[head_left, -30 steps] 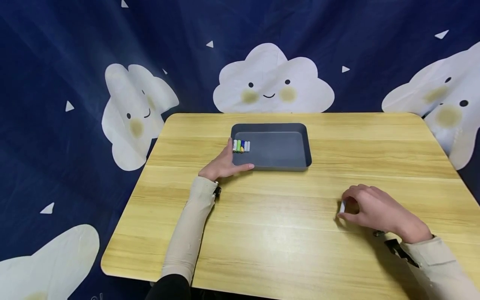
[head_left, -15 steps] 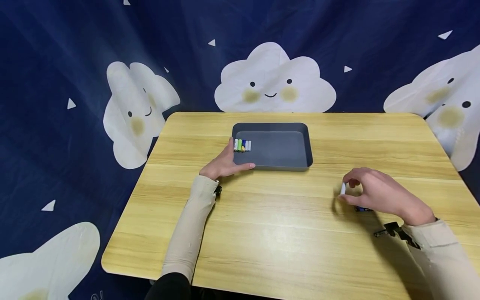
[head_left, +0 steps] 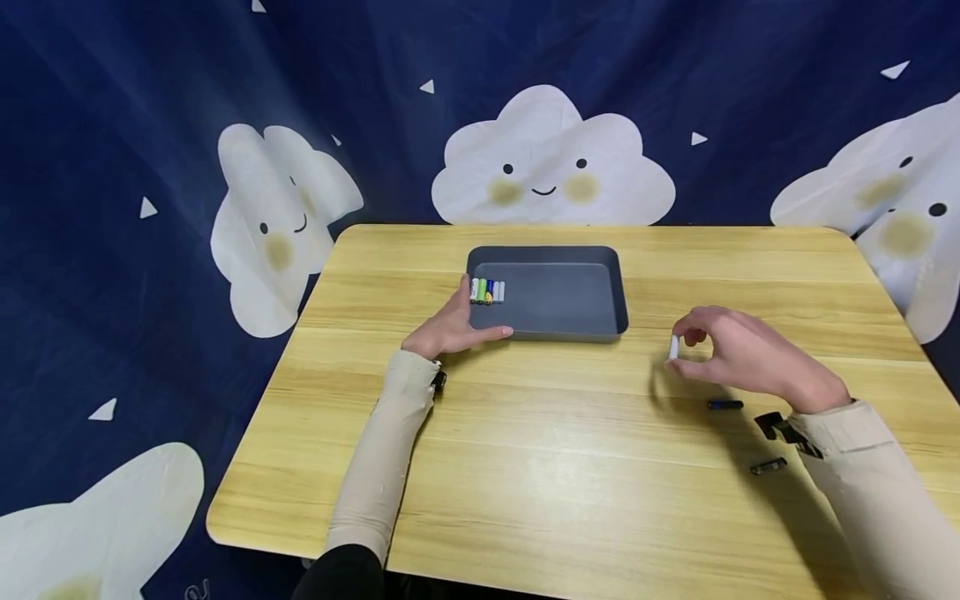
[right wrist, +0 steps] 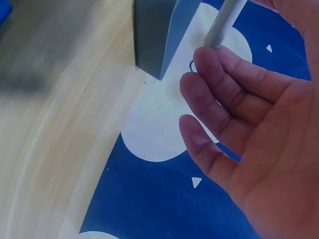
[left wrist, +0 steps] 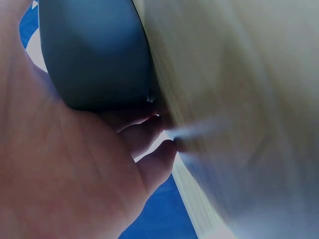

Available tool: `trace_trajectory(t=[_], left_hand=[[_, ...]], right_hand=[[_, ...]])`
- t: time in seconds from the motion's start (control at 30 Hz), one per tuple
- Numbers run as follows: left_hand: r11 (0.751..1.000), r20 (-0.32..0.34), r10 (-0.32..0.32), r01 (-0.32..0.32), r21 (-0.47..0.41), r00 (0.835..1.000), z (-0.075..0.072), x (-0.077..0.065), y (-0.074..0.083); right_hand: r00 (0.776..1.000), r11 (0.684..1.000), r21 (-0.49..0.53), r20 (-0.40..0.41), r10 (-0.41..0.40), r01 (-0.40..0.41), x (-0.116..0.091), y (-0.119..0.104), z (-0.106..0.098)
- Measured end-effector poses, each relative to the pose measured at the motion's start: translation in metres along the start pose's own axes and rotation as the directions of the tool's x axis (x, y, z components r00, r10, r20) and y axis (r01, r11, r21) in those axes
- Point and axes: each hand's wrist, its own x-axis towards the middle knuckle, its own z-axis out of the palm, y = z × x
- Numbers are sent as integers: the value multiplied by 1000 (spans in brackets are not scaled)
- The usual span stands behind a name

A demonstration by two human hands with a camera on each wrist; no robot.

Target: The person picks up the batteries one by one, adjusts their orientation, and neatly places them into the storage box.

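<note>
A dark grey tray [head_left: 555,335] lies at the back of the table. Against its front left corner rests my left hand [head_left: 444,327], thumb stretched along the front wall and fingers at the left side. In the left wrist view the tray wall [left wrist: 97,59] sits against the palm. Several batteries [head_left: 487,291] in white, green, blue and pale grey stand in a row at the tray's left end. Right of the tray, my right hand [head_left: 750,354] pinches a white battery [head_left: 673,347] by its ends between thumb and fingertips, above the table. The right wrist view shows this battery [right wrist: 225,22] too.
Two dark batteries lie on the table near the right forearm: a blue-black battery [head_left: 725,405] and a black battery [head_left: 768,466] closer to the front. Behind the table [head_left: 555,467] hangs a blue curtain [head_left: 390,150] with white clouds.
My right hand has risen and moved away from me with the white battery, then left toward the tray, uncovering the two dark batteries. The left hand stays at the tray corner.
</note>
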Motion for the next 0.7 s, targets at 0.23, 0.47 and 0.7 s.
trace_trajectory(t=[0.23,0.47,0.7], left_hand=[[1000,9,-7,7,8,1000,0,-1,0],[1000,0,-1,1,7,1000,1,0,0],[1000,-5,-2,2,3,1000,1,1,-1]], right_hand=[[1000,1000,21,12,11,-11,21,1,-5],[999,999,38,23,23,-23,42,-3,-8],[999,999,50,32,-1,0,66,-11,-10]])
